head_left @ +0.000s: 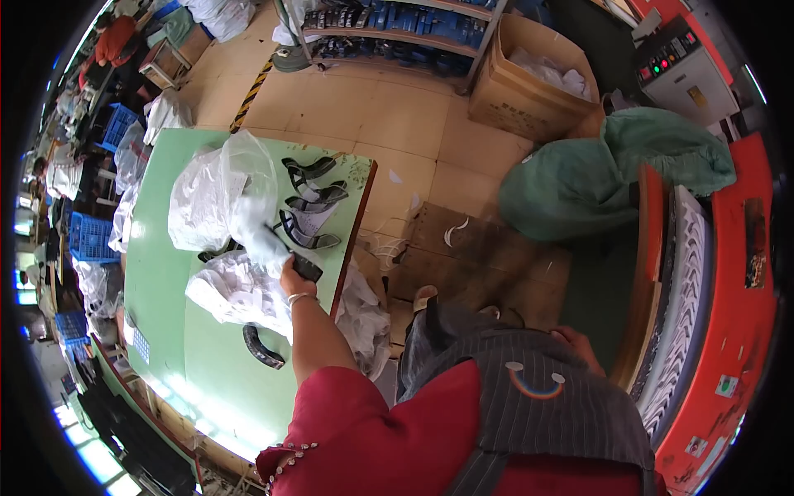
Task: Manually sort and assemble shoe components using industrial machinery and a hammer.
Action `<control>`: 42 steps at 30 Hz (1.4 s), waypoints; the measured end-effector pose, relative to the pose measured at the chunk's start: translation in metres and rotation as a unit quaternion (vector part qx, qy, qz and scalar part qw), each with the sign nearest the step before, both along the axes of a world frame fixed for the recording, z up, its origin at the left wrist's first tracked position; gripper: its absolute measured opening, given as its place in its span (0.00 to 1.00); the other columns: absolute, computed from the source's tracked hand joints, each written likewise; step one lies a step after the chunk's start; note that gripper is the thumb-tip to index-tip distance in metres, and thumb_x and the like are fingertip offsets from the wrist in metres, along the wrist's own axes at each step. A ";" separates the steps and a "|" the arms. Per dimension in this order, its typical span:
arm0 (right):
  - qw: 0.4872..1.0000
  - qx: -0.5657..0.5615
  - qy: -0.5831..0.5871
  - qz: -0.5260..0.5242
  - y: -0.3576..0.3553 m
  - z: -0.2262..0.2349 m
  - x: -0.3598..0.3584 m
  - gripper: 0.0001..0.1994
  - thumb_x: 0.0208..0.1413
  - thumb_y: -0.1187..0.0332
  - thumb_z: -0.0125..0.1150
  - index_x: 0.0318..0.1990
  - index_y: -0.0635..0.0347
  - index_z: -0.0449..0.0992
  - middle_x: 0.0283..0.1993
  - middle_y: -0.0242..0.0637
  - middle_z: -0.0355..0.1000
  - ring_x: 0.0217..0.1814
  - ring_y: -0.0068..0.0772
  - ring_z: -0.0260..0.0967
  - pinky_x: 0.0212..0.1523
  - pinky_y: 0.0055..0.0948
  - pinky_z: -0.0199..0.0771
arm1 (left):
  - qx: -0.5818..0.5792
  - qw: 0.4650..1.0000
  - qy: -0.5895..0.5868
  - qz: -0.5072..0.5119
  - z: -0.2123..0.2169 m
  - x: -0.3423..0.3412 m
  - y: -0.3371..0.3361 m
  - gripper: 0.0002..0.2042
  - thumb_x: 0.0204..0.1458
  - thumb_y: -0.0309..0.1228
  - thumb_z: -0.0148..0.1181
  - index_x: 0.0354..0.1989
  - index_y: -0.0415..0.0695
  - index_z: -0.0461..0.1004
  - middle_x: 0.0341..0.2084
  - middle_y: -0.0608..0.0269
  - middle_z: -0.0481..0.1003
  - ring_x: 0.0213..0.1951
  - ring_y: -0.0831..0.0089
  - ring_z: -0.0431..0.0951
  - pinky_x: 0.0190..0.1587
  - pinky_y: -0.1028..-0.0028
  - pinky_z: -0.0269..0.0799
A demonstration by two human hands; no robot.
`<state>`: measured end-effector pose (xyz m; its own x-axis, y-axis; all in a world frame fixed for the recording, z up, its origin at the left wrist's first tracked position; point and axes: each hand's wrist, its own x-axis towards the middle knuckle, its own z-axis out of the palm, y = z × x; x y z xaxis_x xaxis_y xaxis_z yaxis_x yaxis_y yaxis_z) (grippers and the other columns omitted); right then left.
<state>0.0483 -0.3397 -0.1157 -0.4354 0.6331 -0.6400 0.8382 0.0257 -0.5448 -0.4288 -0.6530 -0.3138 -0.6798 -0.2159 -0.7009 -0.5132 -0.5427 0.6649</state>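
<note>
My left hand [296, 279], a bracelet at its wrist, reaches over the green table and is closed on a black strap-like piece [308, 266]. A pale, motion-smeared part extends beyond the black piece, so its exact kind is unclear. Several black sandal uppers [310, 231] with pale linings lie in a row just past the hand. Left of it are a clear plastic bag [219, 194] of white pieces and a second heap of white pieces in plastic [236, 289]. A curved black piece [263, 347] lies nearer me. My right hand [579, 345] hangs low beside my apron, its fingers mostly hidden.
The green table [165, 306] has a brown edge along its right side. A red machine [711, 397] stands to my right, with a green cloth sack [571, 190] and an open cardboard box [529, 103] beyond. Shelves [397, 37] stand at the back; a person [120, 41] is far left.
</note>
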 end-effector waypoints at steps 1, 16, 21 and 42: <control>1.000 0.005 -0.013 0.015 0.000 0.002 -0.001 0.16 0.58 0.59 0.53 0.44 0.62 0.74 0.38 0.41 0.75 0.41 0.28 0.72 0.44 0.28 0.68 | 0.007 1.000 -0.004 -0.013 -0.004 0.003 -0.004 0.10 0.41 0.29 0.62 0.33 0.40 0.73 0.26 0.60 0.74 0.28 0.66 0.75 0.33 0.68 0.73; 0.978 0.109 -0.040 0.173 0.008 0.032 0.014 0.17 0.55 0.57 0.50 0.45 0.60 0.71 0.43 0.47 0.71 0.47 0.48 0.68 0.47 0.41 0.66 | -0.194 0.843 0.237 -0.442 0.050 0.027 0.194 0.06 0.48 0.36 0.56 0.28 0.48 0.71 0.26 0.64 0.73 0.30 0.68 0.72 0.33 0.65 0.70; 0.968 0.227 0.098 0.034 0.027 0.060 0.049 0.16 0.52 0.57 0.53 0.41 0.59 0.72 0.36 0.47 0.72 0.39 0.52 0.70 0.41 0.43 0.68 | -0.239 0.705 0.356 -0.564 0.107 0.091 0.297 0.07 0.48 0.35 0.55 0.31 0.46 0.70 0.27 0.62 0.72 0.31 0.68 0.72 0.34 0.66 0.70; 0.499 0.327 -0.429 -0.679 -0.093 0.068 0.546 0.18 0.44 0.59 0.58 0.37 0.67 0.73 0.40 0.54 0.71 0.44 0.52 0.68 0.44 0.43 0.68 | -0.385 0.588 0.483 -0.522 0.159 0.162 0.462 0.13 0.51 0.31 0.51 0.43 0.37 0.69 0.33 0.57 0.71 0.36 0.69 0.71 0.38 0.67 0.68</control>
<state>0.5948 -0.4325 -0.0476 0.9348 0.1674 0.3133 0.2424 -0.9453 -0.2182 -0.2665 -0.1913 -0.1549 -0.7241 0.6722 0.1542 0.5198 0.3849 0.7627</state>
